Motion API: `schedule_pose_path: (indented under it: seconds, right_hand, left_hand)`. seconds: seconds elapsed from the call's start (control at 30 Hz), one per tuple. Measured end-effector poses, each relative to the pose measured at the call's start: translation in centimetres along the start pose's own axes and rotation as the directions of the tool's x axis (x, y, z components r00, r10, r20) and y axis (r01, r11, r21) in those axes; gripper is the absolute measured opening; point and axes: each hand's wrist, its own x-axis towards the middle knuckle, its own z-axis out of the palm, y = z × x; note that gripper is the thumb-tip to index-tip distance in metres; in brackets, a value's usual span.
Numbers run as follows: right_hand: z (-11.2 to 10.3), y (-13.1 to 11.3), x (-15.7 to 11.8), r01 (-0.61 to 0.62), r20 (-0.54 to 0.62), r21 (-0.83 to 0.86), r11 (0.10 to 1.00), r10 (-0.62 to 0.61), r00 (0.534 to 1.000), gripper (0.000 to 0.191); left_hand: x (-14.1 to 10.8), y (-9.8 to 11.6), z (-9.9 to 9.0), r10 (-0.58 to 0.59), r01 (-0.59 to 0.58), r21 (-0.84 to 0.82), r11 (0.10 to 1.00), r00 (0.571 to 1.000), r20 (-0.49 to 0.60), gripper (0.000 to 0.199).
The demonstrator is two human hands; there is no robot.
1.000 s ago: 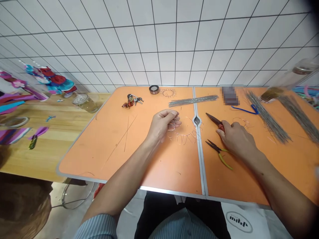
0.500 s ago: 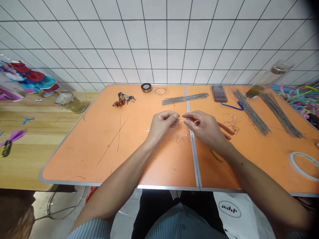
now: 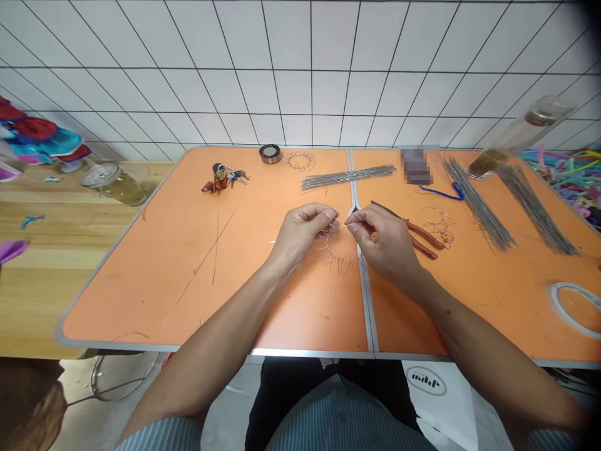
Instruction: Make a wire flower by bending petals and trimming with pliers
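Between my hands is a thin copper-coloured wire ring with looped points, hanging just over the orange table. My left hand pinches its upper left part between thumb and fingers. My right hand is closed in a pinch on a fine wire end at the ring's upper side, close to the left fingertips. Just beyond the right hand lie pliers with red-brown handles, their jaws partly behind that hand. Part of the wire is hidden by my fingers.
Behind the hands lie a bundle of straight wires, a tape roll and keys. Two more wire bundles and a glass jar are at right. Loose wires lie at left; a white ring sits front right.
My right hand has shifted slightly, and a wire end now shows at its fingertips. More of the pliers shows beyond it. The whole view has shifted a little.
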Motion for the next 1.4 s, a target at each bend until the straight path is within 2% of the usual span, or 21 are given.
schedule_pose_path:
  seconds: [0.4, 0.6, 0.97, 1.2, 1.4]
  right_hand:
    - [0.3, 1.1, -0.5, 0.111, -0.084, -0.058, 0.992, -0.115, 0.99, 0.017]
    - [0.3, 1.1, -0.5, 0.088, -0.05, -0.054, 0.995, -0.091, 0.995, 0.018]
    - [0.1, 0.7, -0.5, 0.103, -0.047, -0.07, 0.992, -0.106, 0.993, 0.018]
    - [0.2, 0.5, -0.4, 0.069, -0.001, 0.002, 0.998, -0.069, 0.998, 0.013]
    - [0.2, 0.6, -0.4, 0.037, -0.005, 0.0, 0.999, -0.037, 0.999, 0.014]
  left_hand:
    - [-0.2, -0.2, 0.2, -0.038, 0.038, 0.049, 0.998, 0.999, 0.011, 0.031]
    - [-0.6, 0.2, 0.6, 0.003, 0.0, 0.075, 0.997, 0.999, -0.033, 0.024]
    - [-0.7, 0.5, 0.8, -0.011, 0.016, 0.071, 0.997, 0.998, -0.069, 0.024]
    - [-0.9, 0.9, 0.9, -0.014, 0.019, 0.081, 0.997, 0.998, -0.06, 0.019]
    - [-1.0, 0.9, 0.8, -0.07, 0.071, 0.047, 0.996, 0.997, -0.024, 0.023]
